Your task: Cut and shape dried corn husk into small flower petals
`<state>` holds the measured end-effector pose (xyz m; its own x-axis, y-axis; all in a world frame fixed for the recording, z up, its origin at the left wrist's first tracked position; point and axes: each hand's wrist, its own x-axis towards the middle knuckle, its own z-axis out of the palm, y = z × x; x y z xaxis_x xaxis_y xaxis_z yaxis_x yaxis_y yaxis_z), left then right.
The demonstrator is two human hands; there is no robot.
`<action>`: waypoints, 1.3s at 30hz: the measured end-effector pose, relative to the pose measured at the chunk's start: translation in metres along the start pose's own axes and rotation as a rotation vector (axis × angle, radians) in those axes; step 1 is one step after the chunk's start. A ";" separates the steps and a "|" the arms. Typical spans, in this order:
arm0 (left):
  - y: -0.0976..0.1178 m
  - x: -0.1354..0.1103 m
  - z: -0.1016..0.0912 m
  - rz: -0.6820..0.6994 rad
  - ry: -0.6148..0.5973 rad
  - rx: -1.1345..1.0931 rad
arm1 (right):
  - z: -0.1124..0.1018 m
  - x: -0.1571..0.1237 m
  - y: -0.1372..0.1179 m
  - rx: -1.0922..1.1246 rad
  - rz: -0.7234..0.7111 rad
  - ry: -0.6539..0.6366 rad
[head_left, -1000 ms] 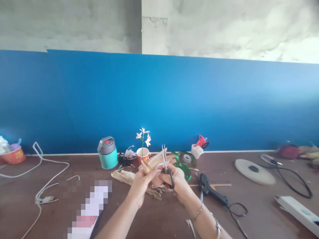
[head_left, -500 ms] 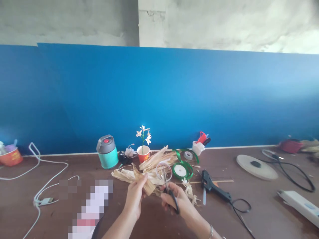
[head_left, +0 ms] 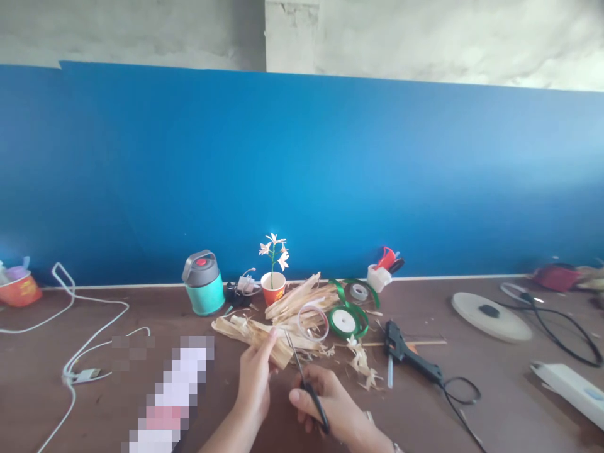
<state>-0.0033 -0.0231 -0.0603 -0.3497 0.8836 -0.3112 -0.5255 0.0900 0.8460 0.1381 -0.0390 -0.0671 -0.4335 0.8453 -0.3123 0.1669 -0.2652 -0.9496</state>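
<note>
My left hand [head_left: 255,377] pinches a strip of dried corn husk [head_left: 279,353], thumb on top. In my right hand [head_left: 325,399] is a pair of black-handled scissors [head_left: 309,387], their blades pointing up and to the left, close to the husk strip's right edge. Whether the blades touch the strip I cannot tell. More dried husks [head_left: 302,299] lie heaped just beyond my hands. A clear tape ring [head_left: 302,324] rests on that heap. To its right is a spool of green ribbon [head_left: 344,321]. Small pale husk flowers [head_left: 362,363] lie right of my right hand.
A paper cup [head_left: 272,294] holding a flower stem stands behind the husks, beside a teal jar [head_left: 205,292]. At right are a black glue gun [head_left: 410,355] with its cord, a round disc [head_left: 491,318] and a white power strip [head_left: 570,390]. White cables [head_left: 73,340] lie at left.
My right hand has moved slightly left and down, and the scissors now tilt left toward the husk strip. My left hand keeps its hold.
</note>
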 end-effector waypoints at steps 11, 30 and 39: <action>0.003 -0.004 0.004 0.014 0.014 0.044 | -0.003 0.002 0.008 0.025 -0.051 -0.005; 0.003 -0.004 0.002 -0.023 -0.005 0.048 | 0.001 0.000 0.004 0.051 -0.015 0.036; 0.004 -0.003 0.001 0.026 -0.044 0.098 | 0.001 0.000 -0.001 0.054 -0.011 0.043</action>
<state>-0.0038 -0.0253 -0.0551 -0.3271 0.9053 -0.2709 -0.4375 0.1090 0.8926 0.1373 -0.0391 -0.0666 -0.3959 0.8673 -0.3018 0.1135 -0.2799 -0.9533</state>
